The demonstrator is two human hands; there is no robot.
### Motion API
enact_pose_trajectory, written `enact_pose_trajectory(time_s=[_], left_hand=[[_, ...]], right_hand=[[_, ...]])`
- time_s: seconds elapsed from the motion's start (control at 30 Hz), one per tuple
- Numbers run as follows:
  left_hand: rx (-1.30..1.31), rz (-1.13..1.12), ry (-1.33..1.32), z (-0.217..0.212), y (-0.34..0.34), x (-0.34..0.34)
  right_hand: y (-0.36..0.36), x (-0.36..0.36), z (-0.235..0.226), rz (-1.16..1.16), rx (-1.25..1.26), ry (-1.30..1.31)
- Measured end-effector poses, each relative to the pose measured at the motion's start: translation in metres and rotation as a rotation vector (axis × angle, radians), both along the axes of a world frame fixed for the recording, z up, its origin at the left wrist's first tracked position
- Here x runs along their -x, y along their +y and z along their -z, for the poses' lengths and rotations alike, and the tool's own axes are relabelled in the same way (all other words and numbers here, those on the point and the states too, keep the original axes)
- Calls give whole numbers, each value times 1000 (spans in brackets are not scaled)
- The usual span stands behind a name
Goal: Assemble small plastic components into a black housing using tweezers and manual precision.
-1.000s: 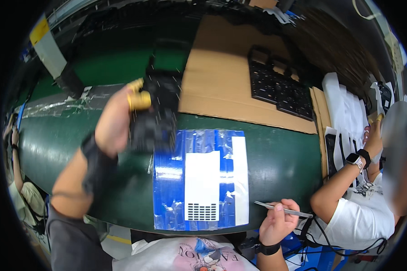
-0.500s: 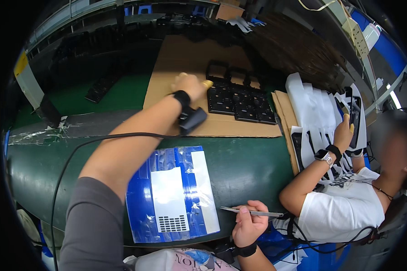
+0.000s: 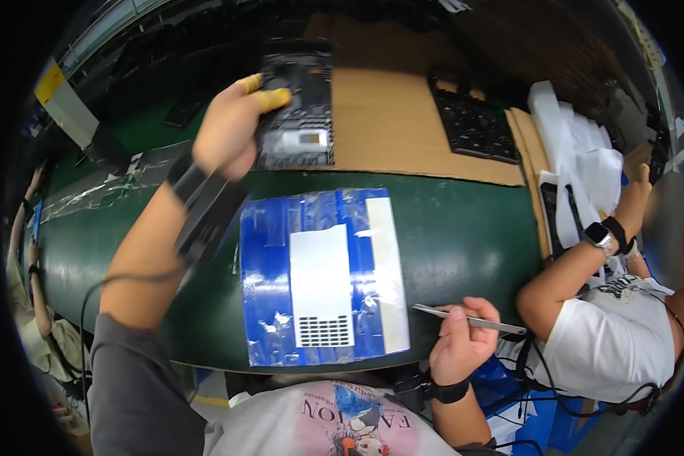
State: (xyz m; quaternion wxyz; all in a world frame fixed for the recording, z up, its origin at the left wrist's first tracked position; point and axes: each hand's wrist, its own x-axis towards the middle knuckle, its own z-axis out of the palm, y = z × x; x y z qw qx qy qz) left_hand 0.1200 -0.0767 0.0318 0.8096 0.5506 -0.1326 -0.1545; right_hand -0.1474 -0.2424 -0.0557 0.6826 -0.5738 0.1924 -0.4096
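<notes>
My left hand [image 3: 232,125], with yellow finger cots on thumb and finger, is closed at the left edge of a black rectangular panel [image 3: 296,110]. The thumb lies over its face; motion blurs the details, though a pale window shows low on it. My right hand [image 3: 463,348] pinches metal tweezers [image 3: 494,325], their tip pointing left. Between my hands is a blue tape-covered board [image 3: 267,281] with a white sheet [image 3: 319,266] on it. Small black rectangular pieces [image 3: 324,330] sit in rows at the sheet's near end.
Brown cardboard [image 3: 380,114] lies on the green table [image 3: 448,235], with more black panels [image 3: 479,125] at its right. White foam sheets [image 3: 566,137] are stacked further right, beside a co-worker's arm [image 3: 566,277]. A grey post [image 3: 76,106] stands at left, near another person [image 3: 42,327].
My left hand has moved left from the black panels and now has one at the cardboard's left side. Fewer remain at the right. The right hand still holds the tweezers; the whole view has shifted.
</notes>
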Motion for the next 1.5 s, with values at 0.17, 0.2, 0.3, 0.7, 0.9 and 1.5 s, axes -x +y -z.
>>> enact_pose_trajectory(time_s=[0.17, 0.2, 0.3, 0.7, 0.9, 1.5], left_hand=[[-46, -371, 5, -15, 66, 111], [-38, -446, -10, -18, 81, 130], [-106, -482, -116, -17, 88, 158], [105, -299, 205, 26, 51, 150], [136, -182, 334, 26, 47, 147], [246, -75, 413, 39, 38, 157]], right_hand=[[20, 3, -20, -110, 340, -96], [32, 1, -33, -223, 284, -32], [61, -15, -44, -318, 15, 148], [50, -25, -16, -344, -142, 164], [47, -25, -16, -369, -135, 189], [78, -46, -45, -556, -261, 8]])
